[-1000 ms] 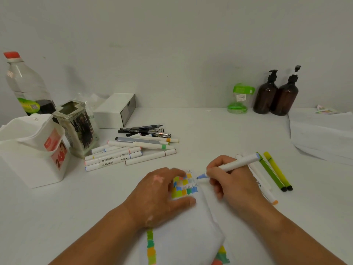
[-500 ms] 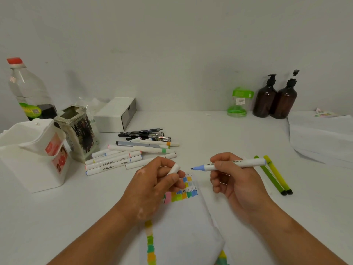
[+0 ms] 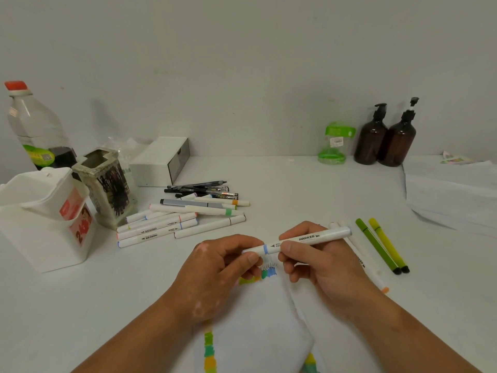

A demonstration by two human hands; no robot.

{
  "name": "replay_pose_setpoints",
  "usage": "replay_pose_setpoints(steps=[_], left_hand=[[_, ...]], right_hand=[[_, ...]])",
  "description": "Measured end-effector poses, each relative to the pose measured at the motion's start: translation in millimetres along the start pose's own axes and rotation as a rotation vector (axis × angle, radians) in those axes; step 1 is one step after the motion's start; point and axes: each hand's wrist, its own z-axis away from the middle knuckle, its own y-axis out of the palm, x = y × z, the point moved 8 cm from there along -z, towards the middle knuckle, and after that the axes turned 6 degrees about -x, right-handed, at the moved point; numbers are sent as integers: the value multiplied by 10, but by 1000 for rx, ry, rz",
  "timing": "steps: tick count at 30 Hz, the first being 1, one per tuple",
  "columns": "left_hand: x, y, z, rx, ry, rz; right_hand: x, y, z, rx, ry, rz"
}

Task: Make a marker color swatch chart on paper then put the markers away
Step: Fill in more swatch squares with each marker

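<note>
**Blue marker (image 3: 312, 237) held over the swatch paper (image 3: 258, 332)**
The left hand (image 3: 220, 267) pinches the cap (image 3: 252, 250) in curled fingers and the right hand (image 3: 317, 262) grips the barrel, just above the counter (image 3: 295, 189). Swatches (image 3: 269, 273) line the paper's edges, so the chart looks well along. A marker pile (image 3: 166, 227) and 2 green pens (image 3: 382, 246) are not yet put away.
</note>
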Motion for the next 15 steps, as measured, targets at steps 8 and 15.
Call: replay_pose_setpoints(steps=[8, 15], left_hand=[[-83, -28, 19, -51, 68, 32], [-81, -69, 9, -86, 81, 43]], right_hand=[[13, 42, 25, 11, 38, -45], [-10, 85, 35, 9, 39, -53]])
